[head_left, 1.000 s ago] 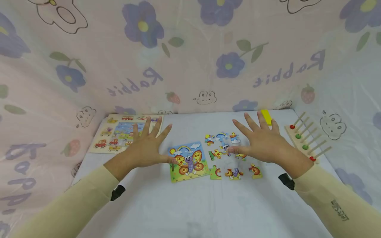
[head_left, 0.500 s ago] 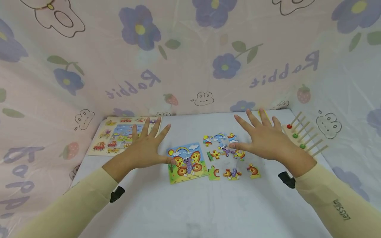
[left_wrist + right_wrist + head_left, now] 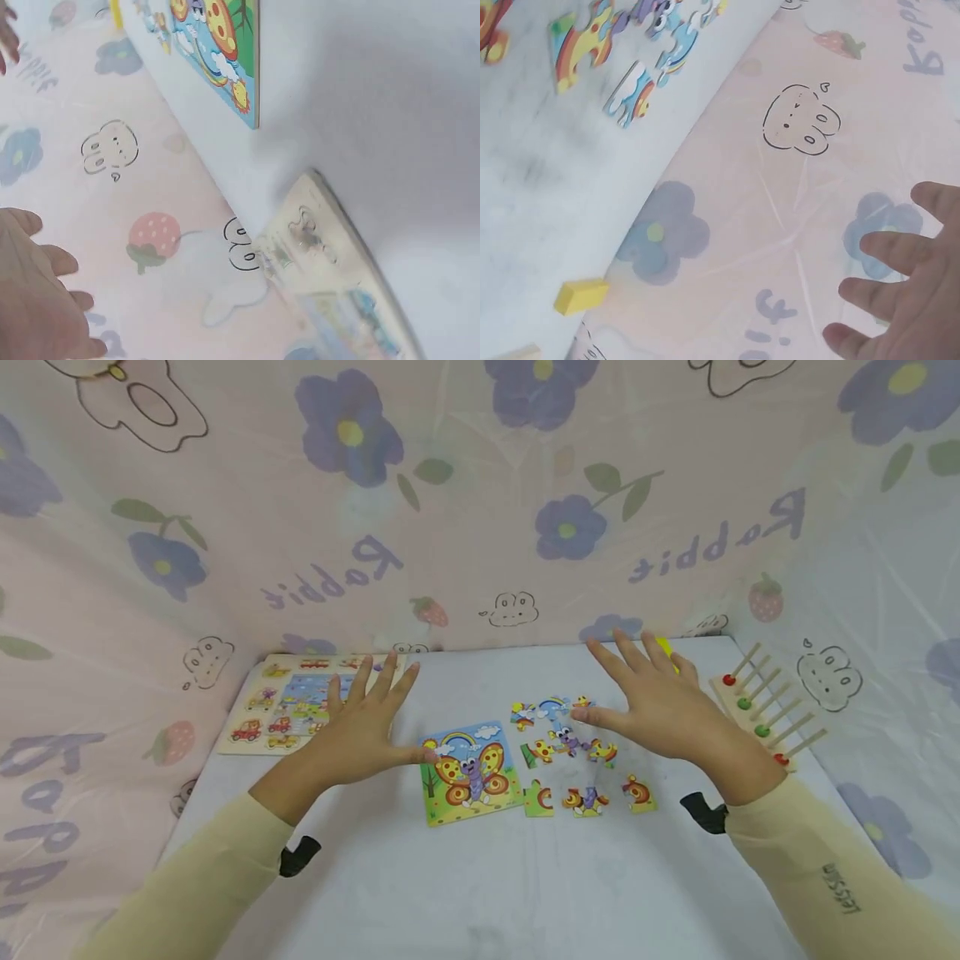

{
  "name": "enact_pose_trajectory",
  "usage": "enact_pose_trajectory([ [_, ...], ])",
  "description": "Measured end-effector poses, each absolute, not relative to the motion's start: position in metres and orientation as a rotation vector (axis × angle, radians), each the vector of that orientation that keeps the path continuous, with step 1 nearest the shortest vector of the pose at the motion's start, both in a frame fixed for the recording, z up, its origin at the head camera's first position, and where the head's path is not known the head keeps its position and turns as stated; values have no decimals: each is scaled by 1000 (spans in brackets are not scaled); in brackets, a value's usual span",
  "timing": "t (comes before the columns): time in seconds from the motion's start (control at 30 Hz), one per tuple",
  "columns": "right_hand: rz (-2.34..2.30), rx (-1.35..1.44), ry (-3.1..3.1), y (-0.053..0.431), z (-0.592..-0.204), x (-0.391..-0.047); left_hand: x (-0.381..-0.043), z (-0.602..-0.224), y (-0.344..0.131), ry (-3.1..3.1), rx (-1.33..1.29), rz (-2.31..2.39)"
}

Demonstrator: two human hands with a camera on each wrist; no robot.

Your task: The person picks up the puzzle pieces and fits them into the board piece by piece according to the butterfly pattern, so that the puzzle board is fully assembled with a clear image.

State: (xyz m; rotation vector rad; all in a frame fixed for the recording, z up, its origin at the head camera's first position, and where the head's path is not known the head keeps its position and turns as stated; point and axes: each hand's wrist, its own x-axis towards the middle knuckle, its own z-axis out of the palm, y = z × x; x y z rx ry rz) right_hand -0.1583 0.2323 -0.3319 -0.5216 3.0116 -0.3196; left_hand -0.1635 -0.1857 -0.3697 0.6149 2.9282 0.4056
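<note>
Puzzle pieces (image 3: 567, 742) are seen just right of the butterfly board (image 3: 472, 774) in the head view; the left hand (image 3: 360, 733) and right hand (image 3: 656, 710), spread and empty, have been shifted slightly, but no piece moved, so work seems unadvanced. In the left wrist view, nothing is gripped; in the right, no piece is touched.

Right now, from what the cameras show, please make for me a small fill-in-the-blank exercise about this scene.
1. The picture board shows one big ____ with spotted wings.
2. In the head view, the loose puzzle pieces lie to the ____ of that board.
3. The colour of the small block is ____.
4. The left hand and the right hand, fingers spread, hold ____.

Missing words: butterfly; right; yellow; nothing.
</note>
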Motion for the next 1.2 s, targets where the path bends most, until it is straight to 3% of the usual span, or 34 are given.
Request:
enact_pose_trajectory([
  [0.27,-859,-632,2977,230,-350,-167,-161,-400,-198,2823,721,986],
  [0.6,-1551,-600,2639,204,-418,-189,-138,-466,-183,2439,577,1464],
  [0.93,-1675,-340,2534,174,-478,-205,-137,-508,-158,2632,513,1083],
  [1.2,-1205,-351,2803,161,-512,-214,-152,-508,-162,2663,641,845],
])
